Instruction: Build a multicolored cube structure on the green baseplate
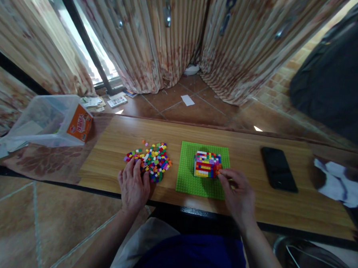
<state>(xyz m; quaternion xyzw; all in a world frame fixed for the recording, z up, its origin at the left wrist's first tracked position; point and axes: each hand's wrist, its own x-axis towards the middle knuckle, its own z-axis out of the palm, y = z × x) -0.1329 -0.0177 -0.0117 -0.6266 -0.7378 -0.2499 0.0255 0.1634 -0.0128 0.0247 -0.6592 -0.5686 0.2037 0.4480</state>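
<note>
A loose heap of small multicoloured building bricks (157, 161) lies on the wooden table, left of the middle. My left hand (134, 185) rests palm down at the heap's near left edge, its fingers a little apart and touching bricks. Right of the heap lies a green studded baseplate (185, 178). On it stands a block-shaped build of many coloured bricks (206, 163), with striped rows on the side facing me. My right hand (238, 193) pinches a tiny building brick with thumb and forefinger against the build's lower right corner; the fingertips mostly hide this brick.
A black phone (278, 169) lies on the table right of the baseplate. At the far left is a clear plastic box (52, 119) with an orange label. Crumpled white paper or cloth (341, 182) lies at the right end. Curtains (178, 42) hang beyond the table.
</note>
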